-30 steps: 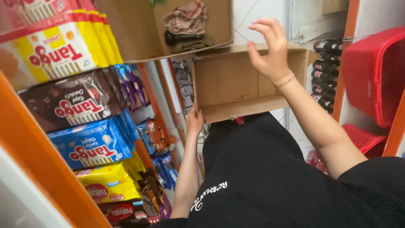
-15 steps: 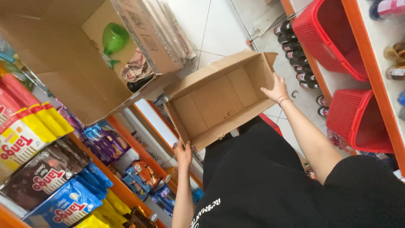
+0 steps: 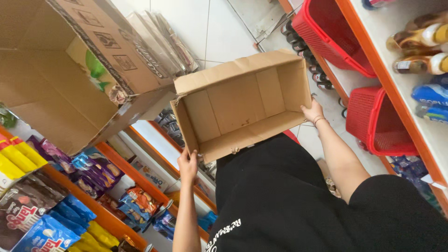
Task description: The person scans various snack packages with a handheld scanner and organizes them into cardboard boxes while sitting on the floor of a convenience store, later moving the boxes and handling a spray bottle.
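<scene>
Empty box point(image 3: 242, 105): left hand point(image 3: 187, 164) gripped its near corner, right hand point(image 3: 313, 112) its far edge; bare floor point(image 3: 205, 28) lay open beyond, shelves point(image 3: 140, 179) close alongside.

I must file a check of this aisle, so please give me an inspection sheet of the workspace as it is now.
Surface: white tiled floor, bare where seen.
Job's things: empty open box, tilted, opening toward the camera.
Clutter: larger open carton at upper left; two red baskets by the right shelf.
Grippers: left hand grips the box's lower left corner; right hand holds its right side.
Cables: nothing seen.
Surroundings: orange shelves with snack packs on the left, bottles on the right; the person wears black.
</scene>
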